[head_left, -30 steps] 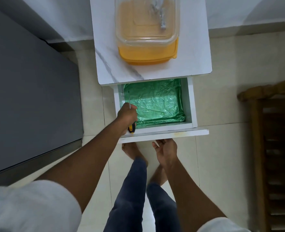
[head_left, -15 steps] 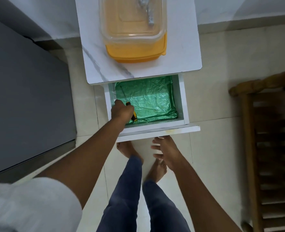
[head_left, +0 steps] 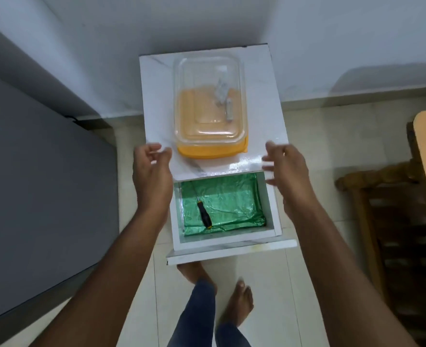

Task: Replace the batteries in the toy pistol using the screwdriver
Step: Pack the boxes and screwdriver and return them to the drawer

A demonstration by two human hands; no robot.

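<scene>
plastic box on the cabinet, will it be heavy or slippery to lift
Probably light: the plastic box looks nearly empty, with only small pieces inside. Its glossy clear walls may be slippery. The loose pieces will likely slide if it tilts.

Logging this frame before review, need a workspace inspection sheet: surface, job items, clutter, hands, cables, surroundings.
Surface: white marble-look cabinet top, glare near its front edge.
Job's things: screwdriver lies loose in the open drawer, on green foil lining; toy pistol and batteries not identifiable.
Clutter: clear-lidded orange container on the top, small pale items inside, too blurred to name.
Hands: left hand and right hand open, empty, fingers spread, one either side of the container, apart from it.
Cables: nothing seen.
Surroundings: tiled floor, white wall, grey panel at left, wooden furniture at right.
</scene>
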